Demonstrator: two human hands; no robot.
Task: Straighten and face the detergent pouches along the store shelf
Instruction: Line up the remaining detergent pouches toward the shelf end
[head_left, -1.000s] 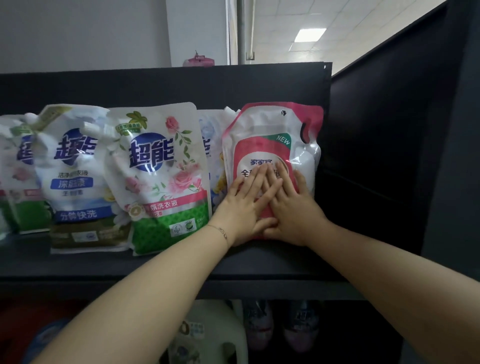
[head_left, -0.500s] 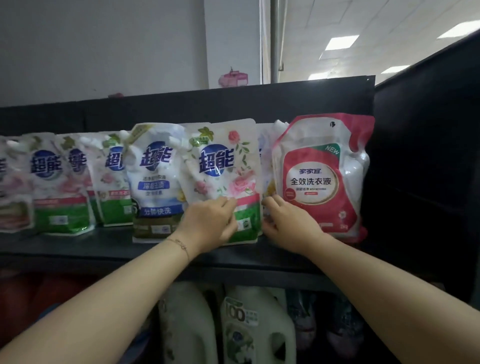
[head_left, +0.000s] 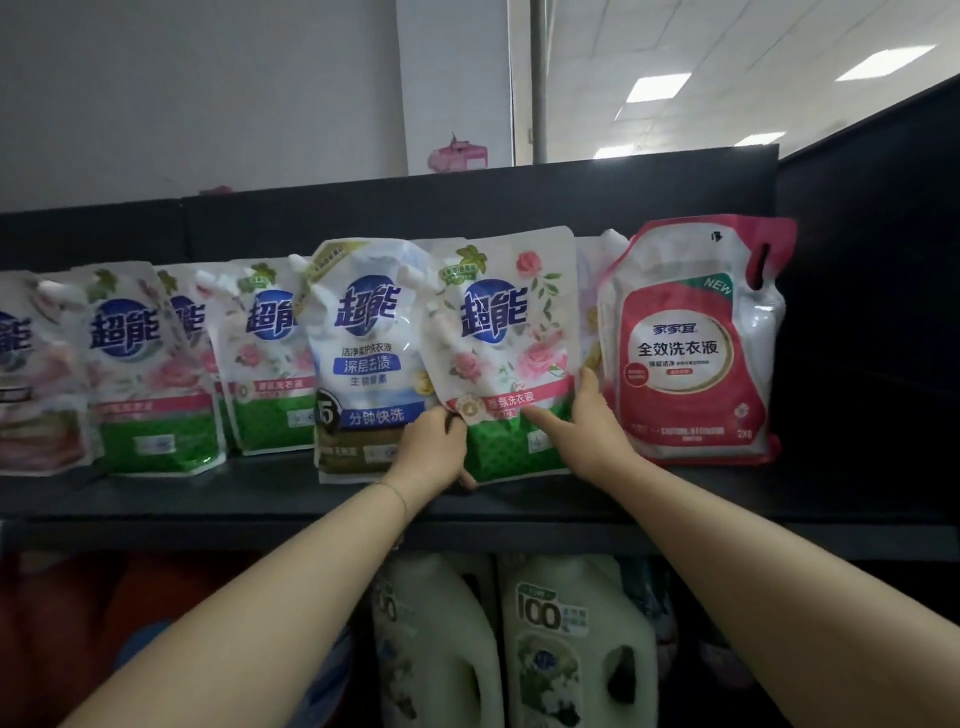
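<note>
A second ago I had both hands flat on the red pouch (head_left: 685, 353). They have since shifted to its neighbour, the rose pouch (head_left: 511, 332), in the middle of the frame. The left hand (head_left: 434, 447) is curled round that pouch's lower left edge. The right hand (head_left: 582, 431) is grasping its lower right edge, 1 digit laid across the front. The rose pouch stands on the shelf (head_left: 260, 499), slightly tilted, overlapping the blue pouch (head_left: 363, 353) on its left. The red pouch is released at the right end, upright, label forward, so I judge that 1 done. The rose pouch is the step in hand, and I think it needs squaring up. The pouches toward the left of the frame overlap unevenly and look untouched.
</note>
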